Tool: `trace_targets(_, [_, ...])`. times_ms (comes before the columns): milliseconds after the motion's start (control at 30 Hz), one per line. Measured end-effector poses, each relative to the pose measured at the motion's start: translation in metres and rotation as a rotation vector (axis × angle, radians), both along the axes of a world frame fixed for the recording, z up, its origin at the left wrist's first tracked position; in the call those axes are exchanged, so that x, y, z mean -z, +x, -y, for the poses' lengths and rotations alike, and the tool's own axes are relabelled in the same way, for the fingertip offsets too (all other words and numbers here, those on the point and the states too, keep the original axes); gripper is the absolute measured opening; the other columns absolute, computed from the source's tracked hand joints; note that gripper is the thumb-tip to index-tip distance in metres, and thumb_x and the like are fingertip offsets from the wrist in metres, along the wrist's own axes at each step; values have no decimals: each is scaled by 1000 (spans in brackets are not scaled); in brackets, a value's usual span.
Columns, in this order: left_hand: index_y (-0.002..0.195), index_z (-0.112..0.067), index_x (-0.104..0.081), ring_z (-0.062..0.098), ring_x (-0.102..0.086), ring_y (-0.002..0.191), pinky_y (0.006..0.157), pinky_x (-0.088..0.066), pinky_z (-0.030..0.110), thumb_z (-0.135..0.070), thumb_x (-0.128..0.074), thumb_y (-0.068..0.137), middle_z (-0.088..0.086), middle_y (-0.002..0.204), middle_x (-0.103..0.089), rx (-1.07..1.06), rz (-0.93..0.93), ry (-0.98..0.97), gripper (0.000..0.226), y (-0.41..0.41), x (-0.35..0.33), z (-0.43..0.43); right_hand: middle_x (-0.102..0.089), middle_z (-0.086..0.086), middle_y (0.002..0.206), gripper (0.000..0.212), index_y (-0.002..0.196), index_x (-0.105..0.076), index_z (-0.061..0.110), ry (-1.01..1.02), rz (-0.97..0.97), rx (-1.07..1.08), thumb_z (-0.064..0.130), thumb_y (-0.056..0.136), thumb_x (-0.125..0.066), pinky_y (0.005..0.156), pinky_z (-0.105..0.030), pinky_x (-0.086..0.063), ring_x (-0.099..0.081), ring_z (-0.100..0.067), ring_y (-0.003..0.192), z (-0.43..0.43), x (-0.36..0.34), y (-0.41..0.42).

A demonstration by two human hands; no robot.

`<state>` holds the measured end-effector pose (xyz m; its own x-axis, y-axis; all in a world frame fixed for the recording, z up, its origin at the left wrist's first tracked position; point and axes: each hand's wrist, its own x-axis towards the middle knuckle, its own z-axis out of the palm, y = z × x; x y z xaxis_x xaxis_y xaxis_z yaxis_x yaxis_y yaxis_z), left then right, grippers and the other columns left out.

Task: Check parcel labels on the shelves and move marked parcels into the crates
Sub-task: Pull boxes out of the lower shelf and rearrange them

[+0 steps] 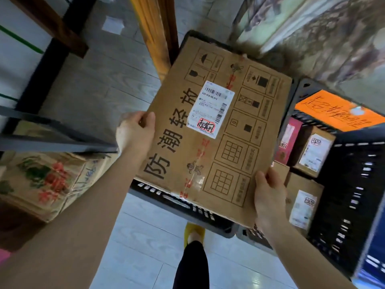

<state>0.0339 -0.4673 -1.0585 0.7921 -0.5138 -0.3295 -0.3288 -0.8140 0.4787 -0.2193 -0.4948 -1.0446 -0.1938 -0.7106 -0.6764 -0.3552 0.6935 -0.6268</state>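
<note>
Left hand [135, 132]: clasps the left edge of the cardboard parcel [229, 159], with the thumb lying over the top face and the fingers hidden beneath. Right hand [269, 197]: grasps the near right corner of the same parcel, with the thumb on top. The parcel, a flat brown box, is carried between both hands with its broad face up, turned at an angle to the person.

On the top face there are large black characters along the left side, a column of handling symbols along the right, and a taped seam with red print down the middle. A white shipping label [210, 109] sits near the centre. Its lower corner bears a handwritten mark ringed in red [206, 125].

The parcel lies over a dark grey slotted crate [183, 203] and covers most of its opening. Whether it touches the rim cannot be told. Just beside it, to the right, stands a black crate [354, 184] holding several smaller labelled boxes [314, 151] and a pink carton [288, 138]. An orange handwritten sheet [337, 112] lies at its far end.

At left, a metal shelf rail [52, 140] runs above a printed carton [41, 180]. Below, a yellow slipper [193, 232] rests on the pale floor [145, 236].
</note>
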Motion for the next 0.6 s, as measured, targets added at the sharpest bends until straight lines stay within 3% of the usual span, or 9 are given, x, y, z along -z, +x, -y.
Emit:
trace_targets(100, [112,-10,-66,32,-52,110,92,-43,39,-38,-47,93,17,118,-58,10,22,50,38,4,24,5,-62,0,108,28,119,-54,16,-3,0,-10,10,94,-42,82,-32,-44,-57,-19,100,8,19,8])
trace_targets(200, [117,-9,-62,33,-48,114,92,-39,38,-36,-45,95,19,121,-55,44,43,114,39,2,37,14,-58,7,99,31,124,-51,12,-72,-42,-48,8,93,-46,75,-21,-41,-55,-14,93,15,32,11])
trace_targets(300, [130,-8,-50,35,-46,118,95,-39,42,-29,-44,96,20,129,-50,148,38,165,41,-8,46,18,-53,7,109,38,130,-47,11,-132,-118,-121,9,92,-49,85,-20,-39,-51,-10,99,24,43,12])
trace_targets(467, [122,-1,-50,36,-44,118,93,-39,41,-34,-48,93,18,128,-51,345,19,256,44,-14,66,15,-57,4,105,27,117,-54,11,-113,-191,-308,11,90,-51,81,-29,-43,-55,-19,100,34,67,17])
trace_targets(600, [122,-1,-52,36,-41,120,94,-38,40,-35,-49,93,18,129,-49,432,74,306,44,-15,73,13,-60,-6,110,16,100,-58,21,-123,-249,-404,13,86,-54,86,-35,-48,-56,-23,103,32,83,13])
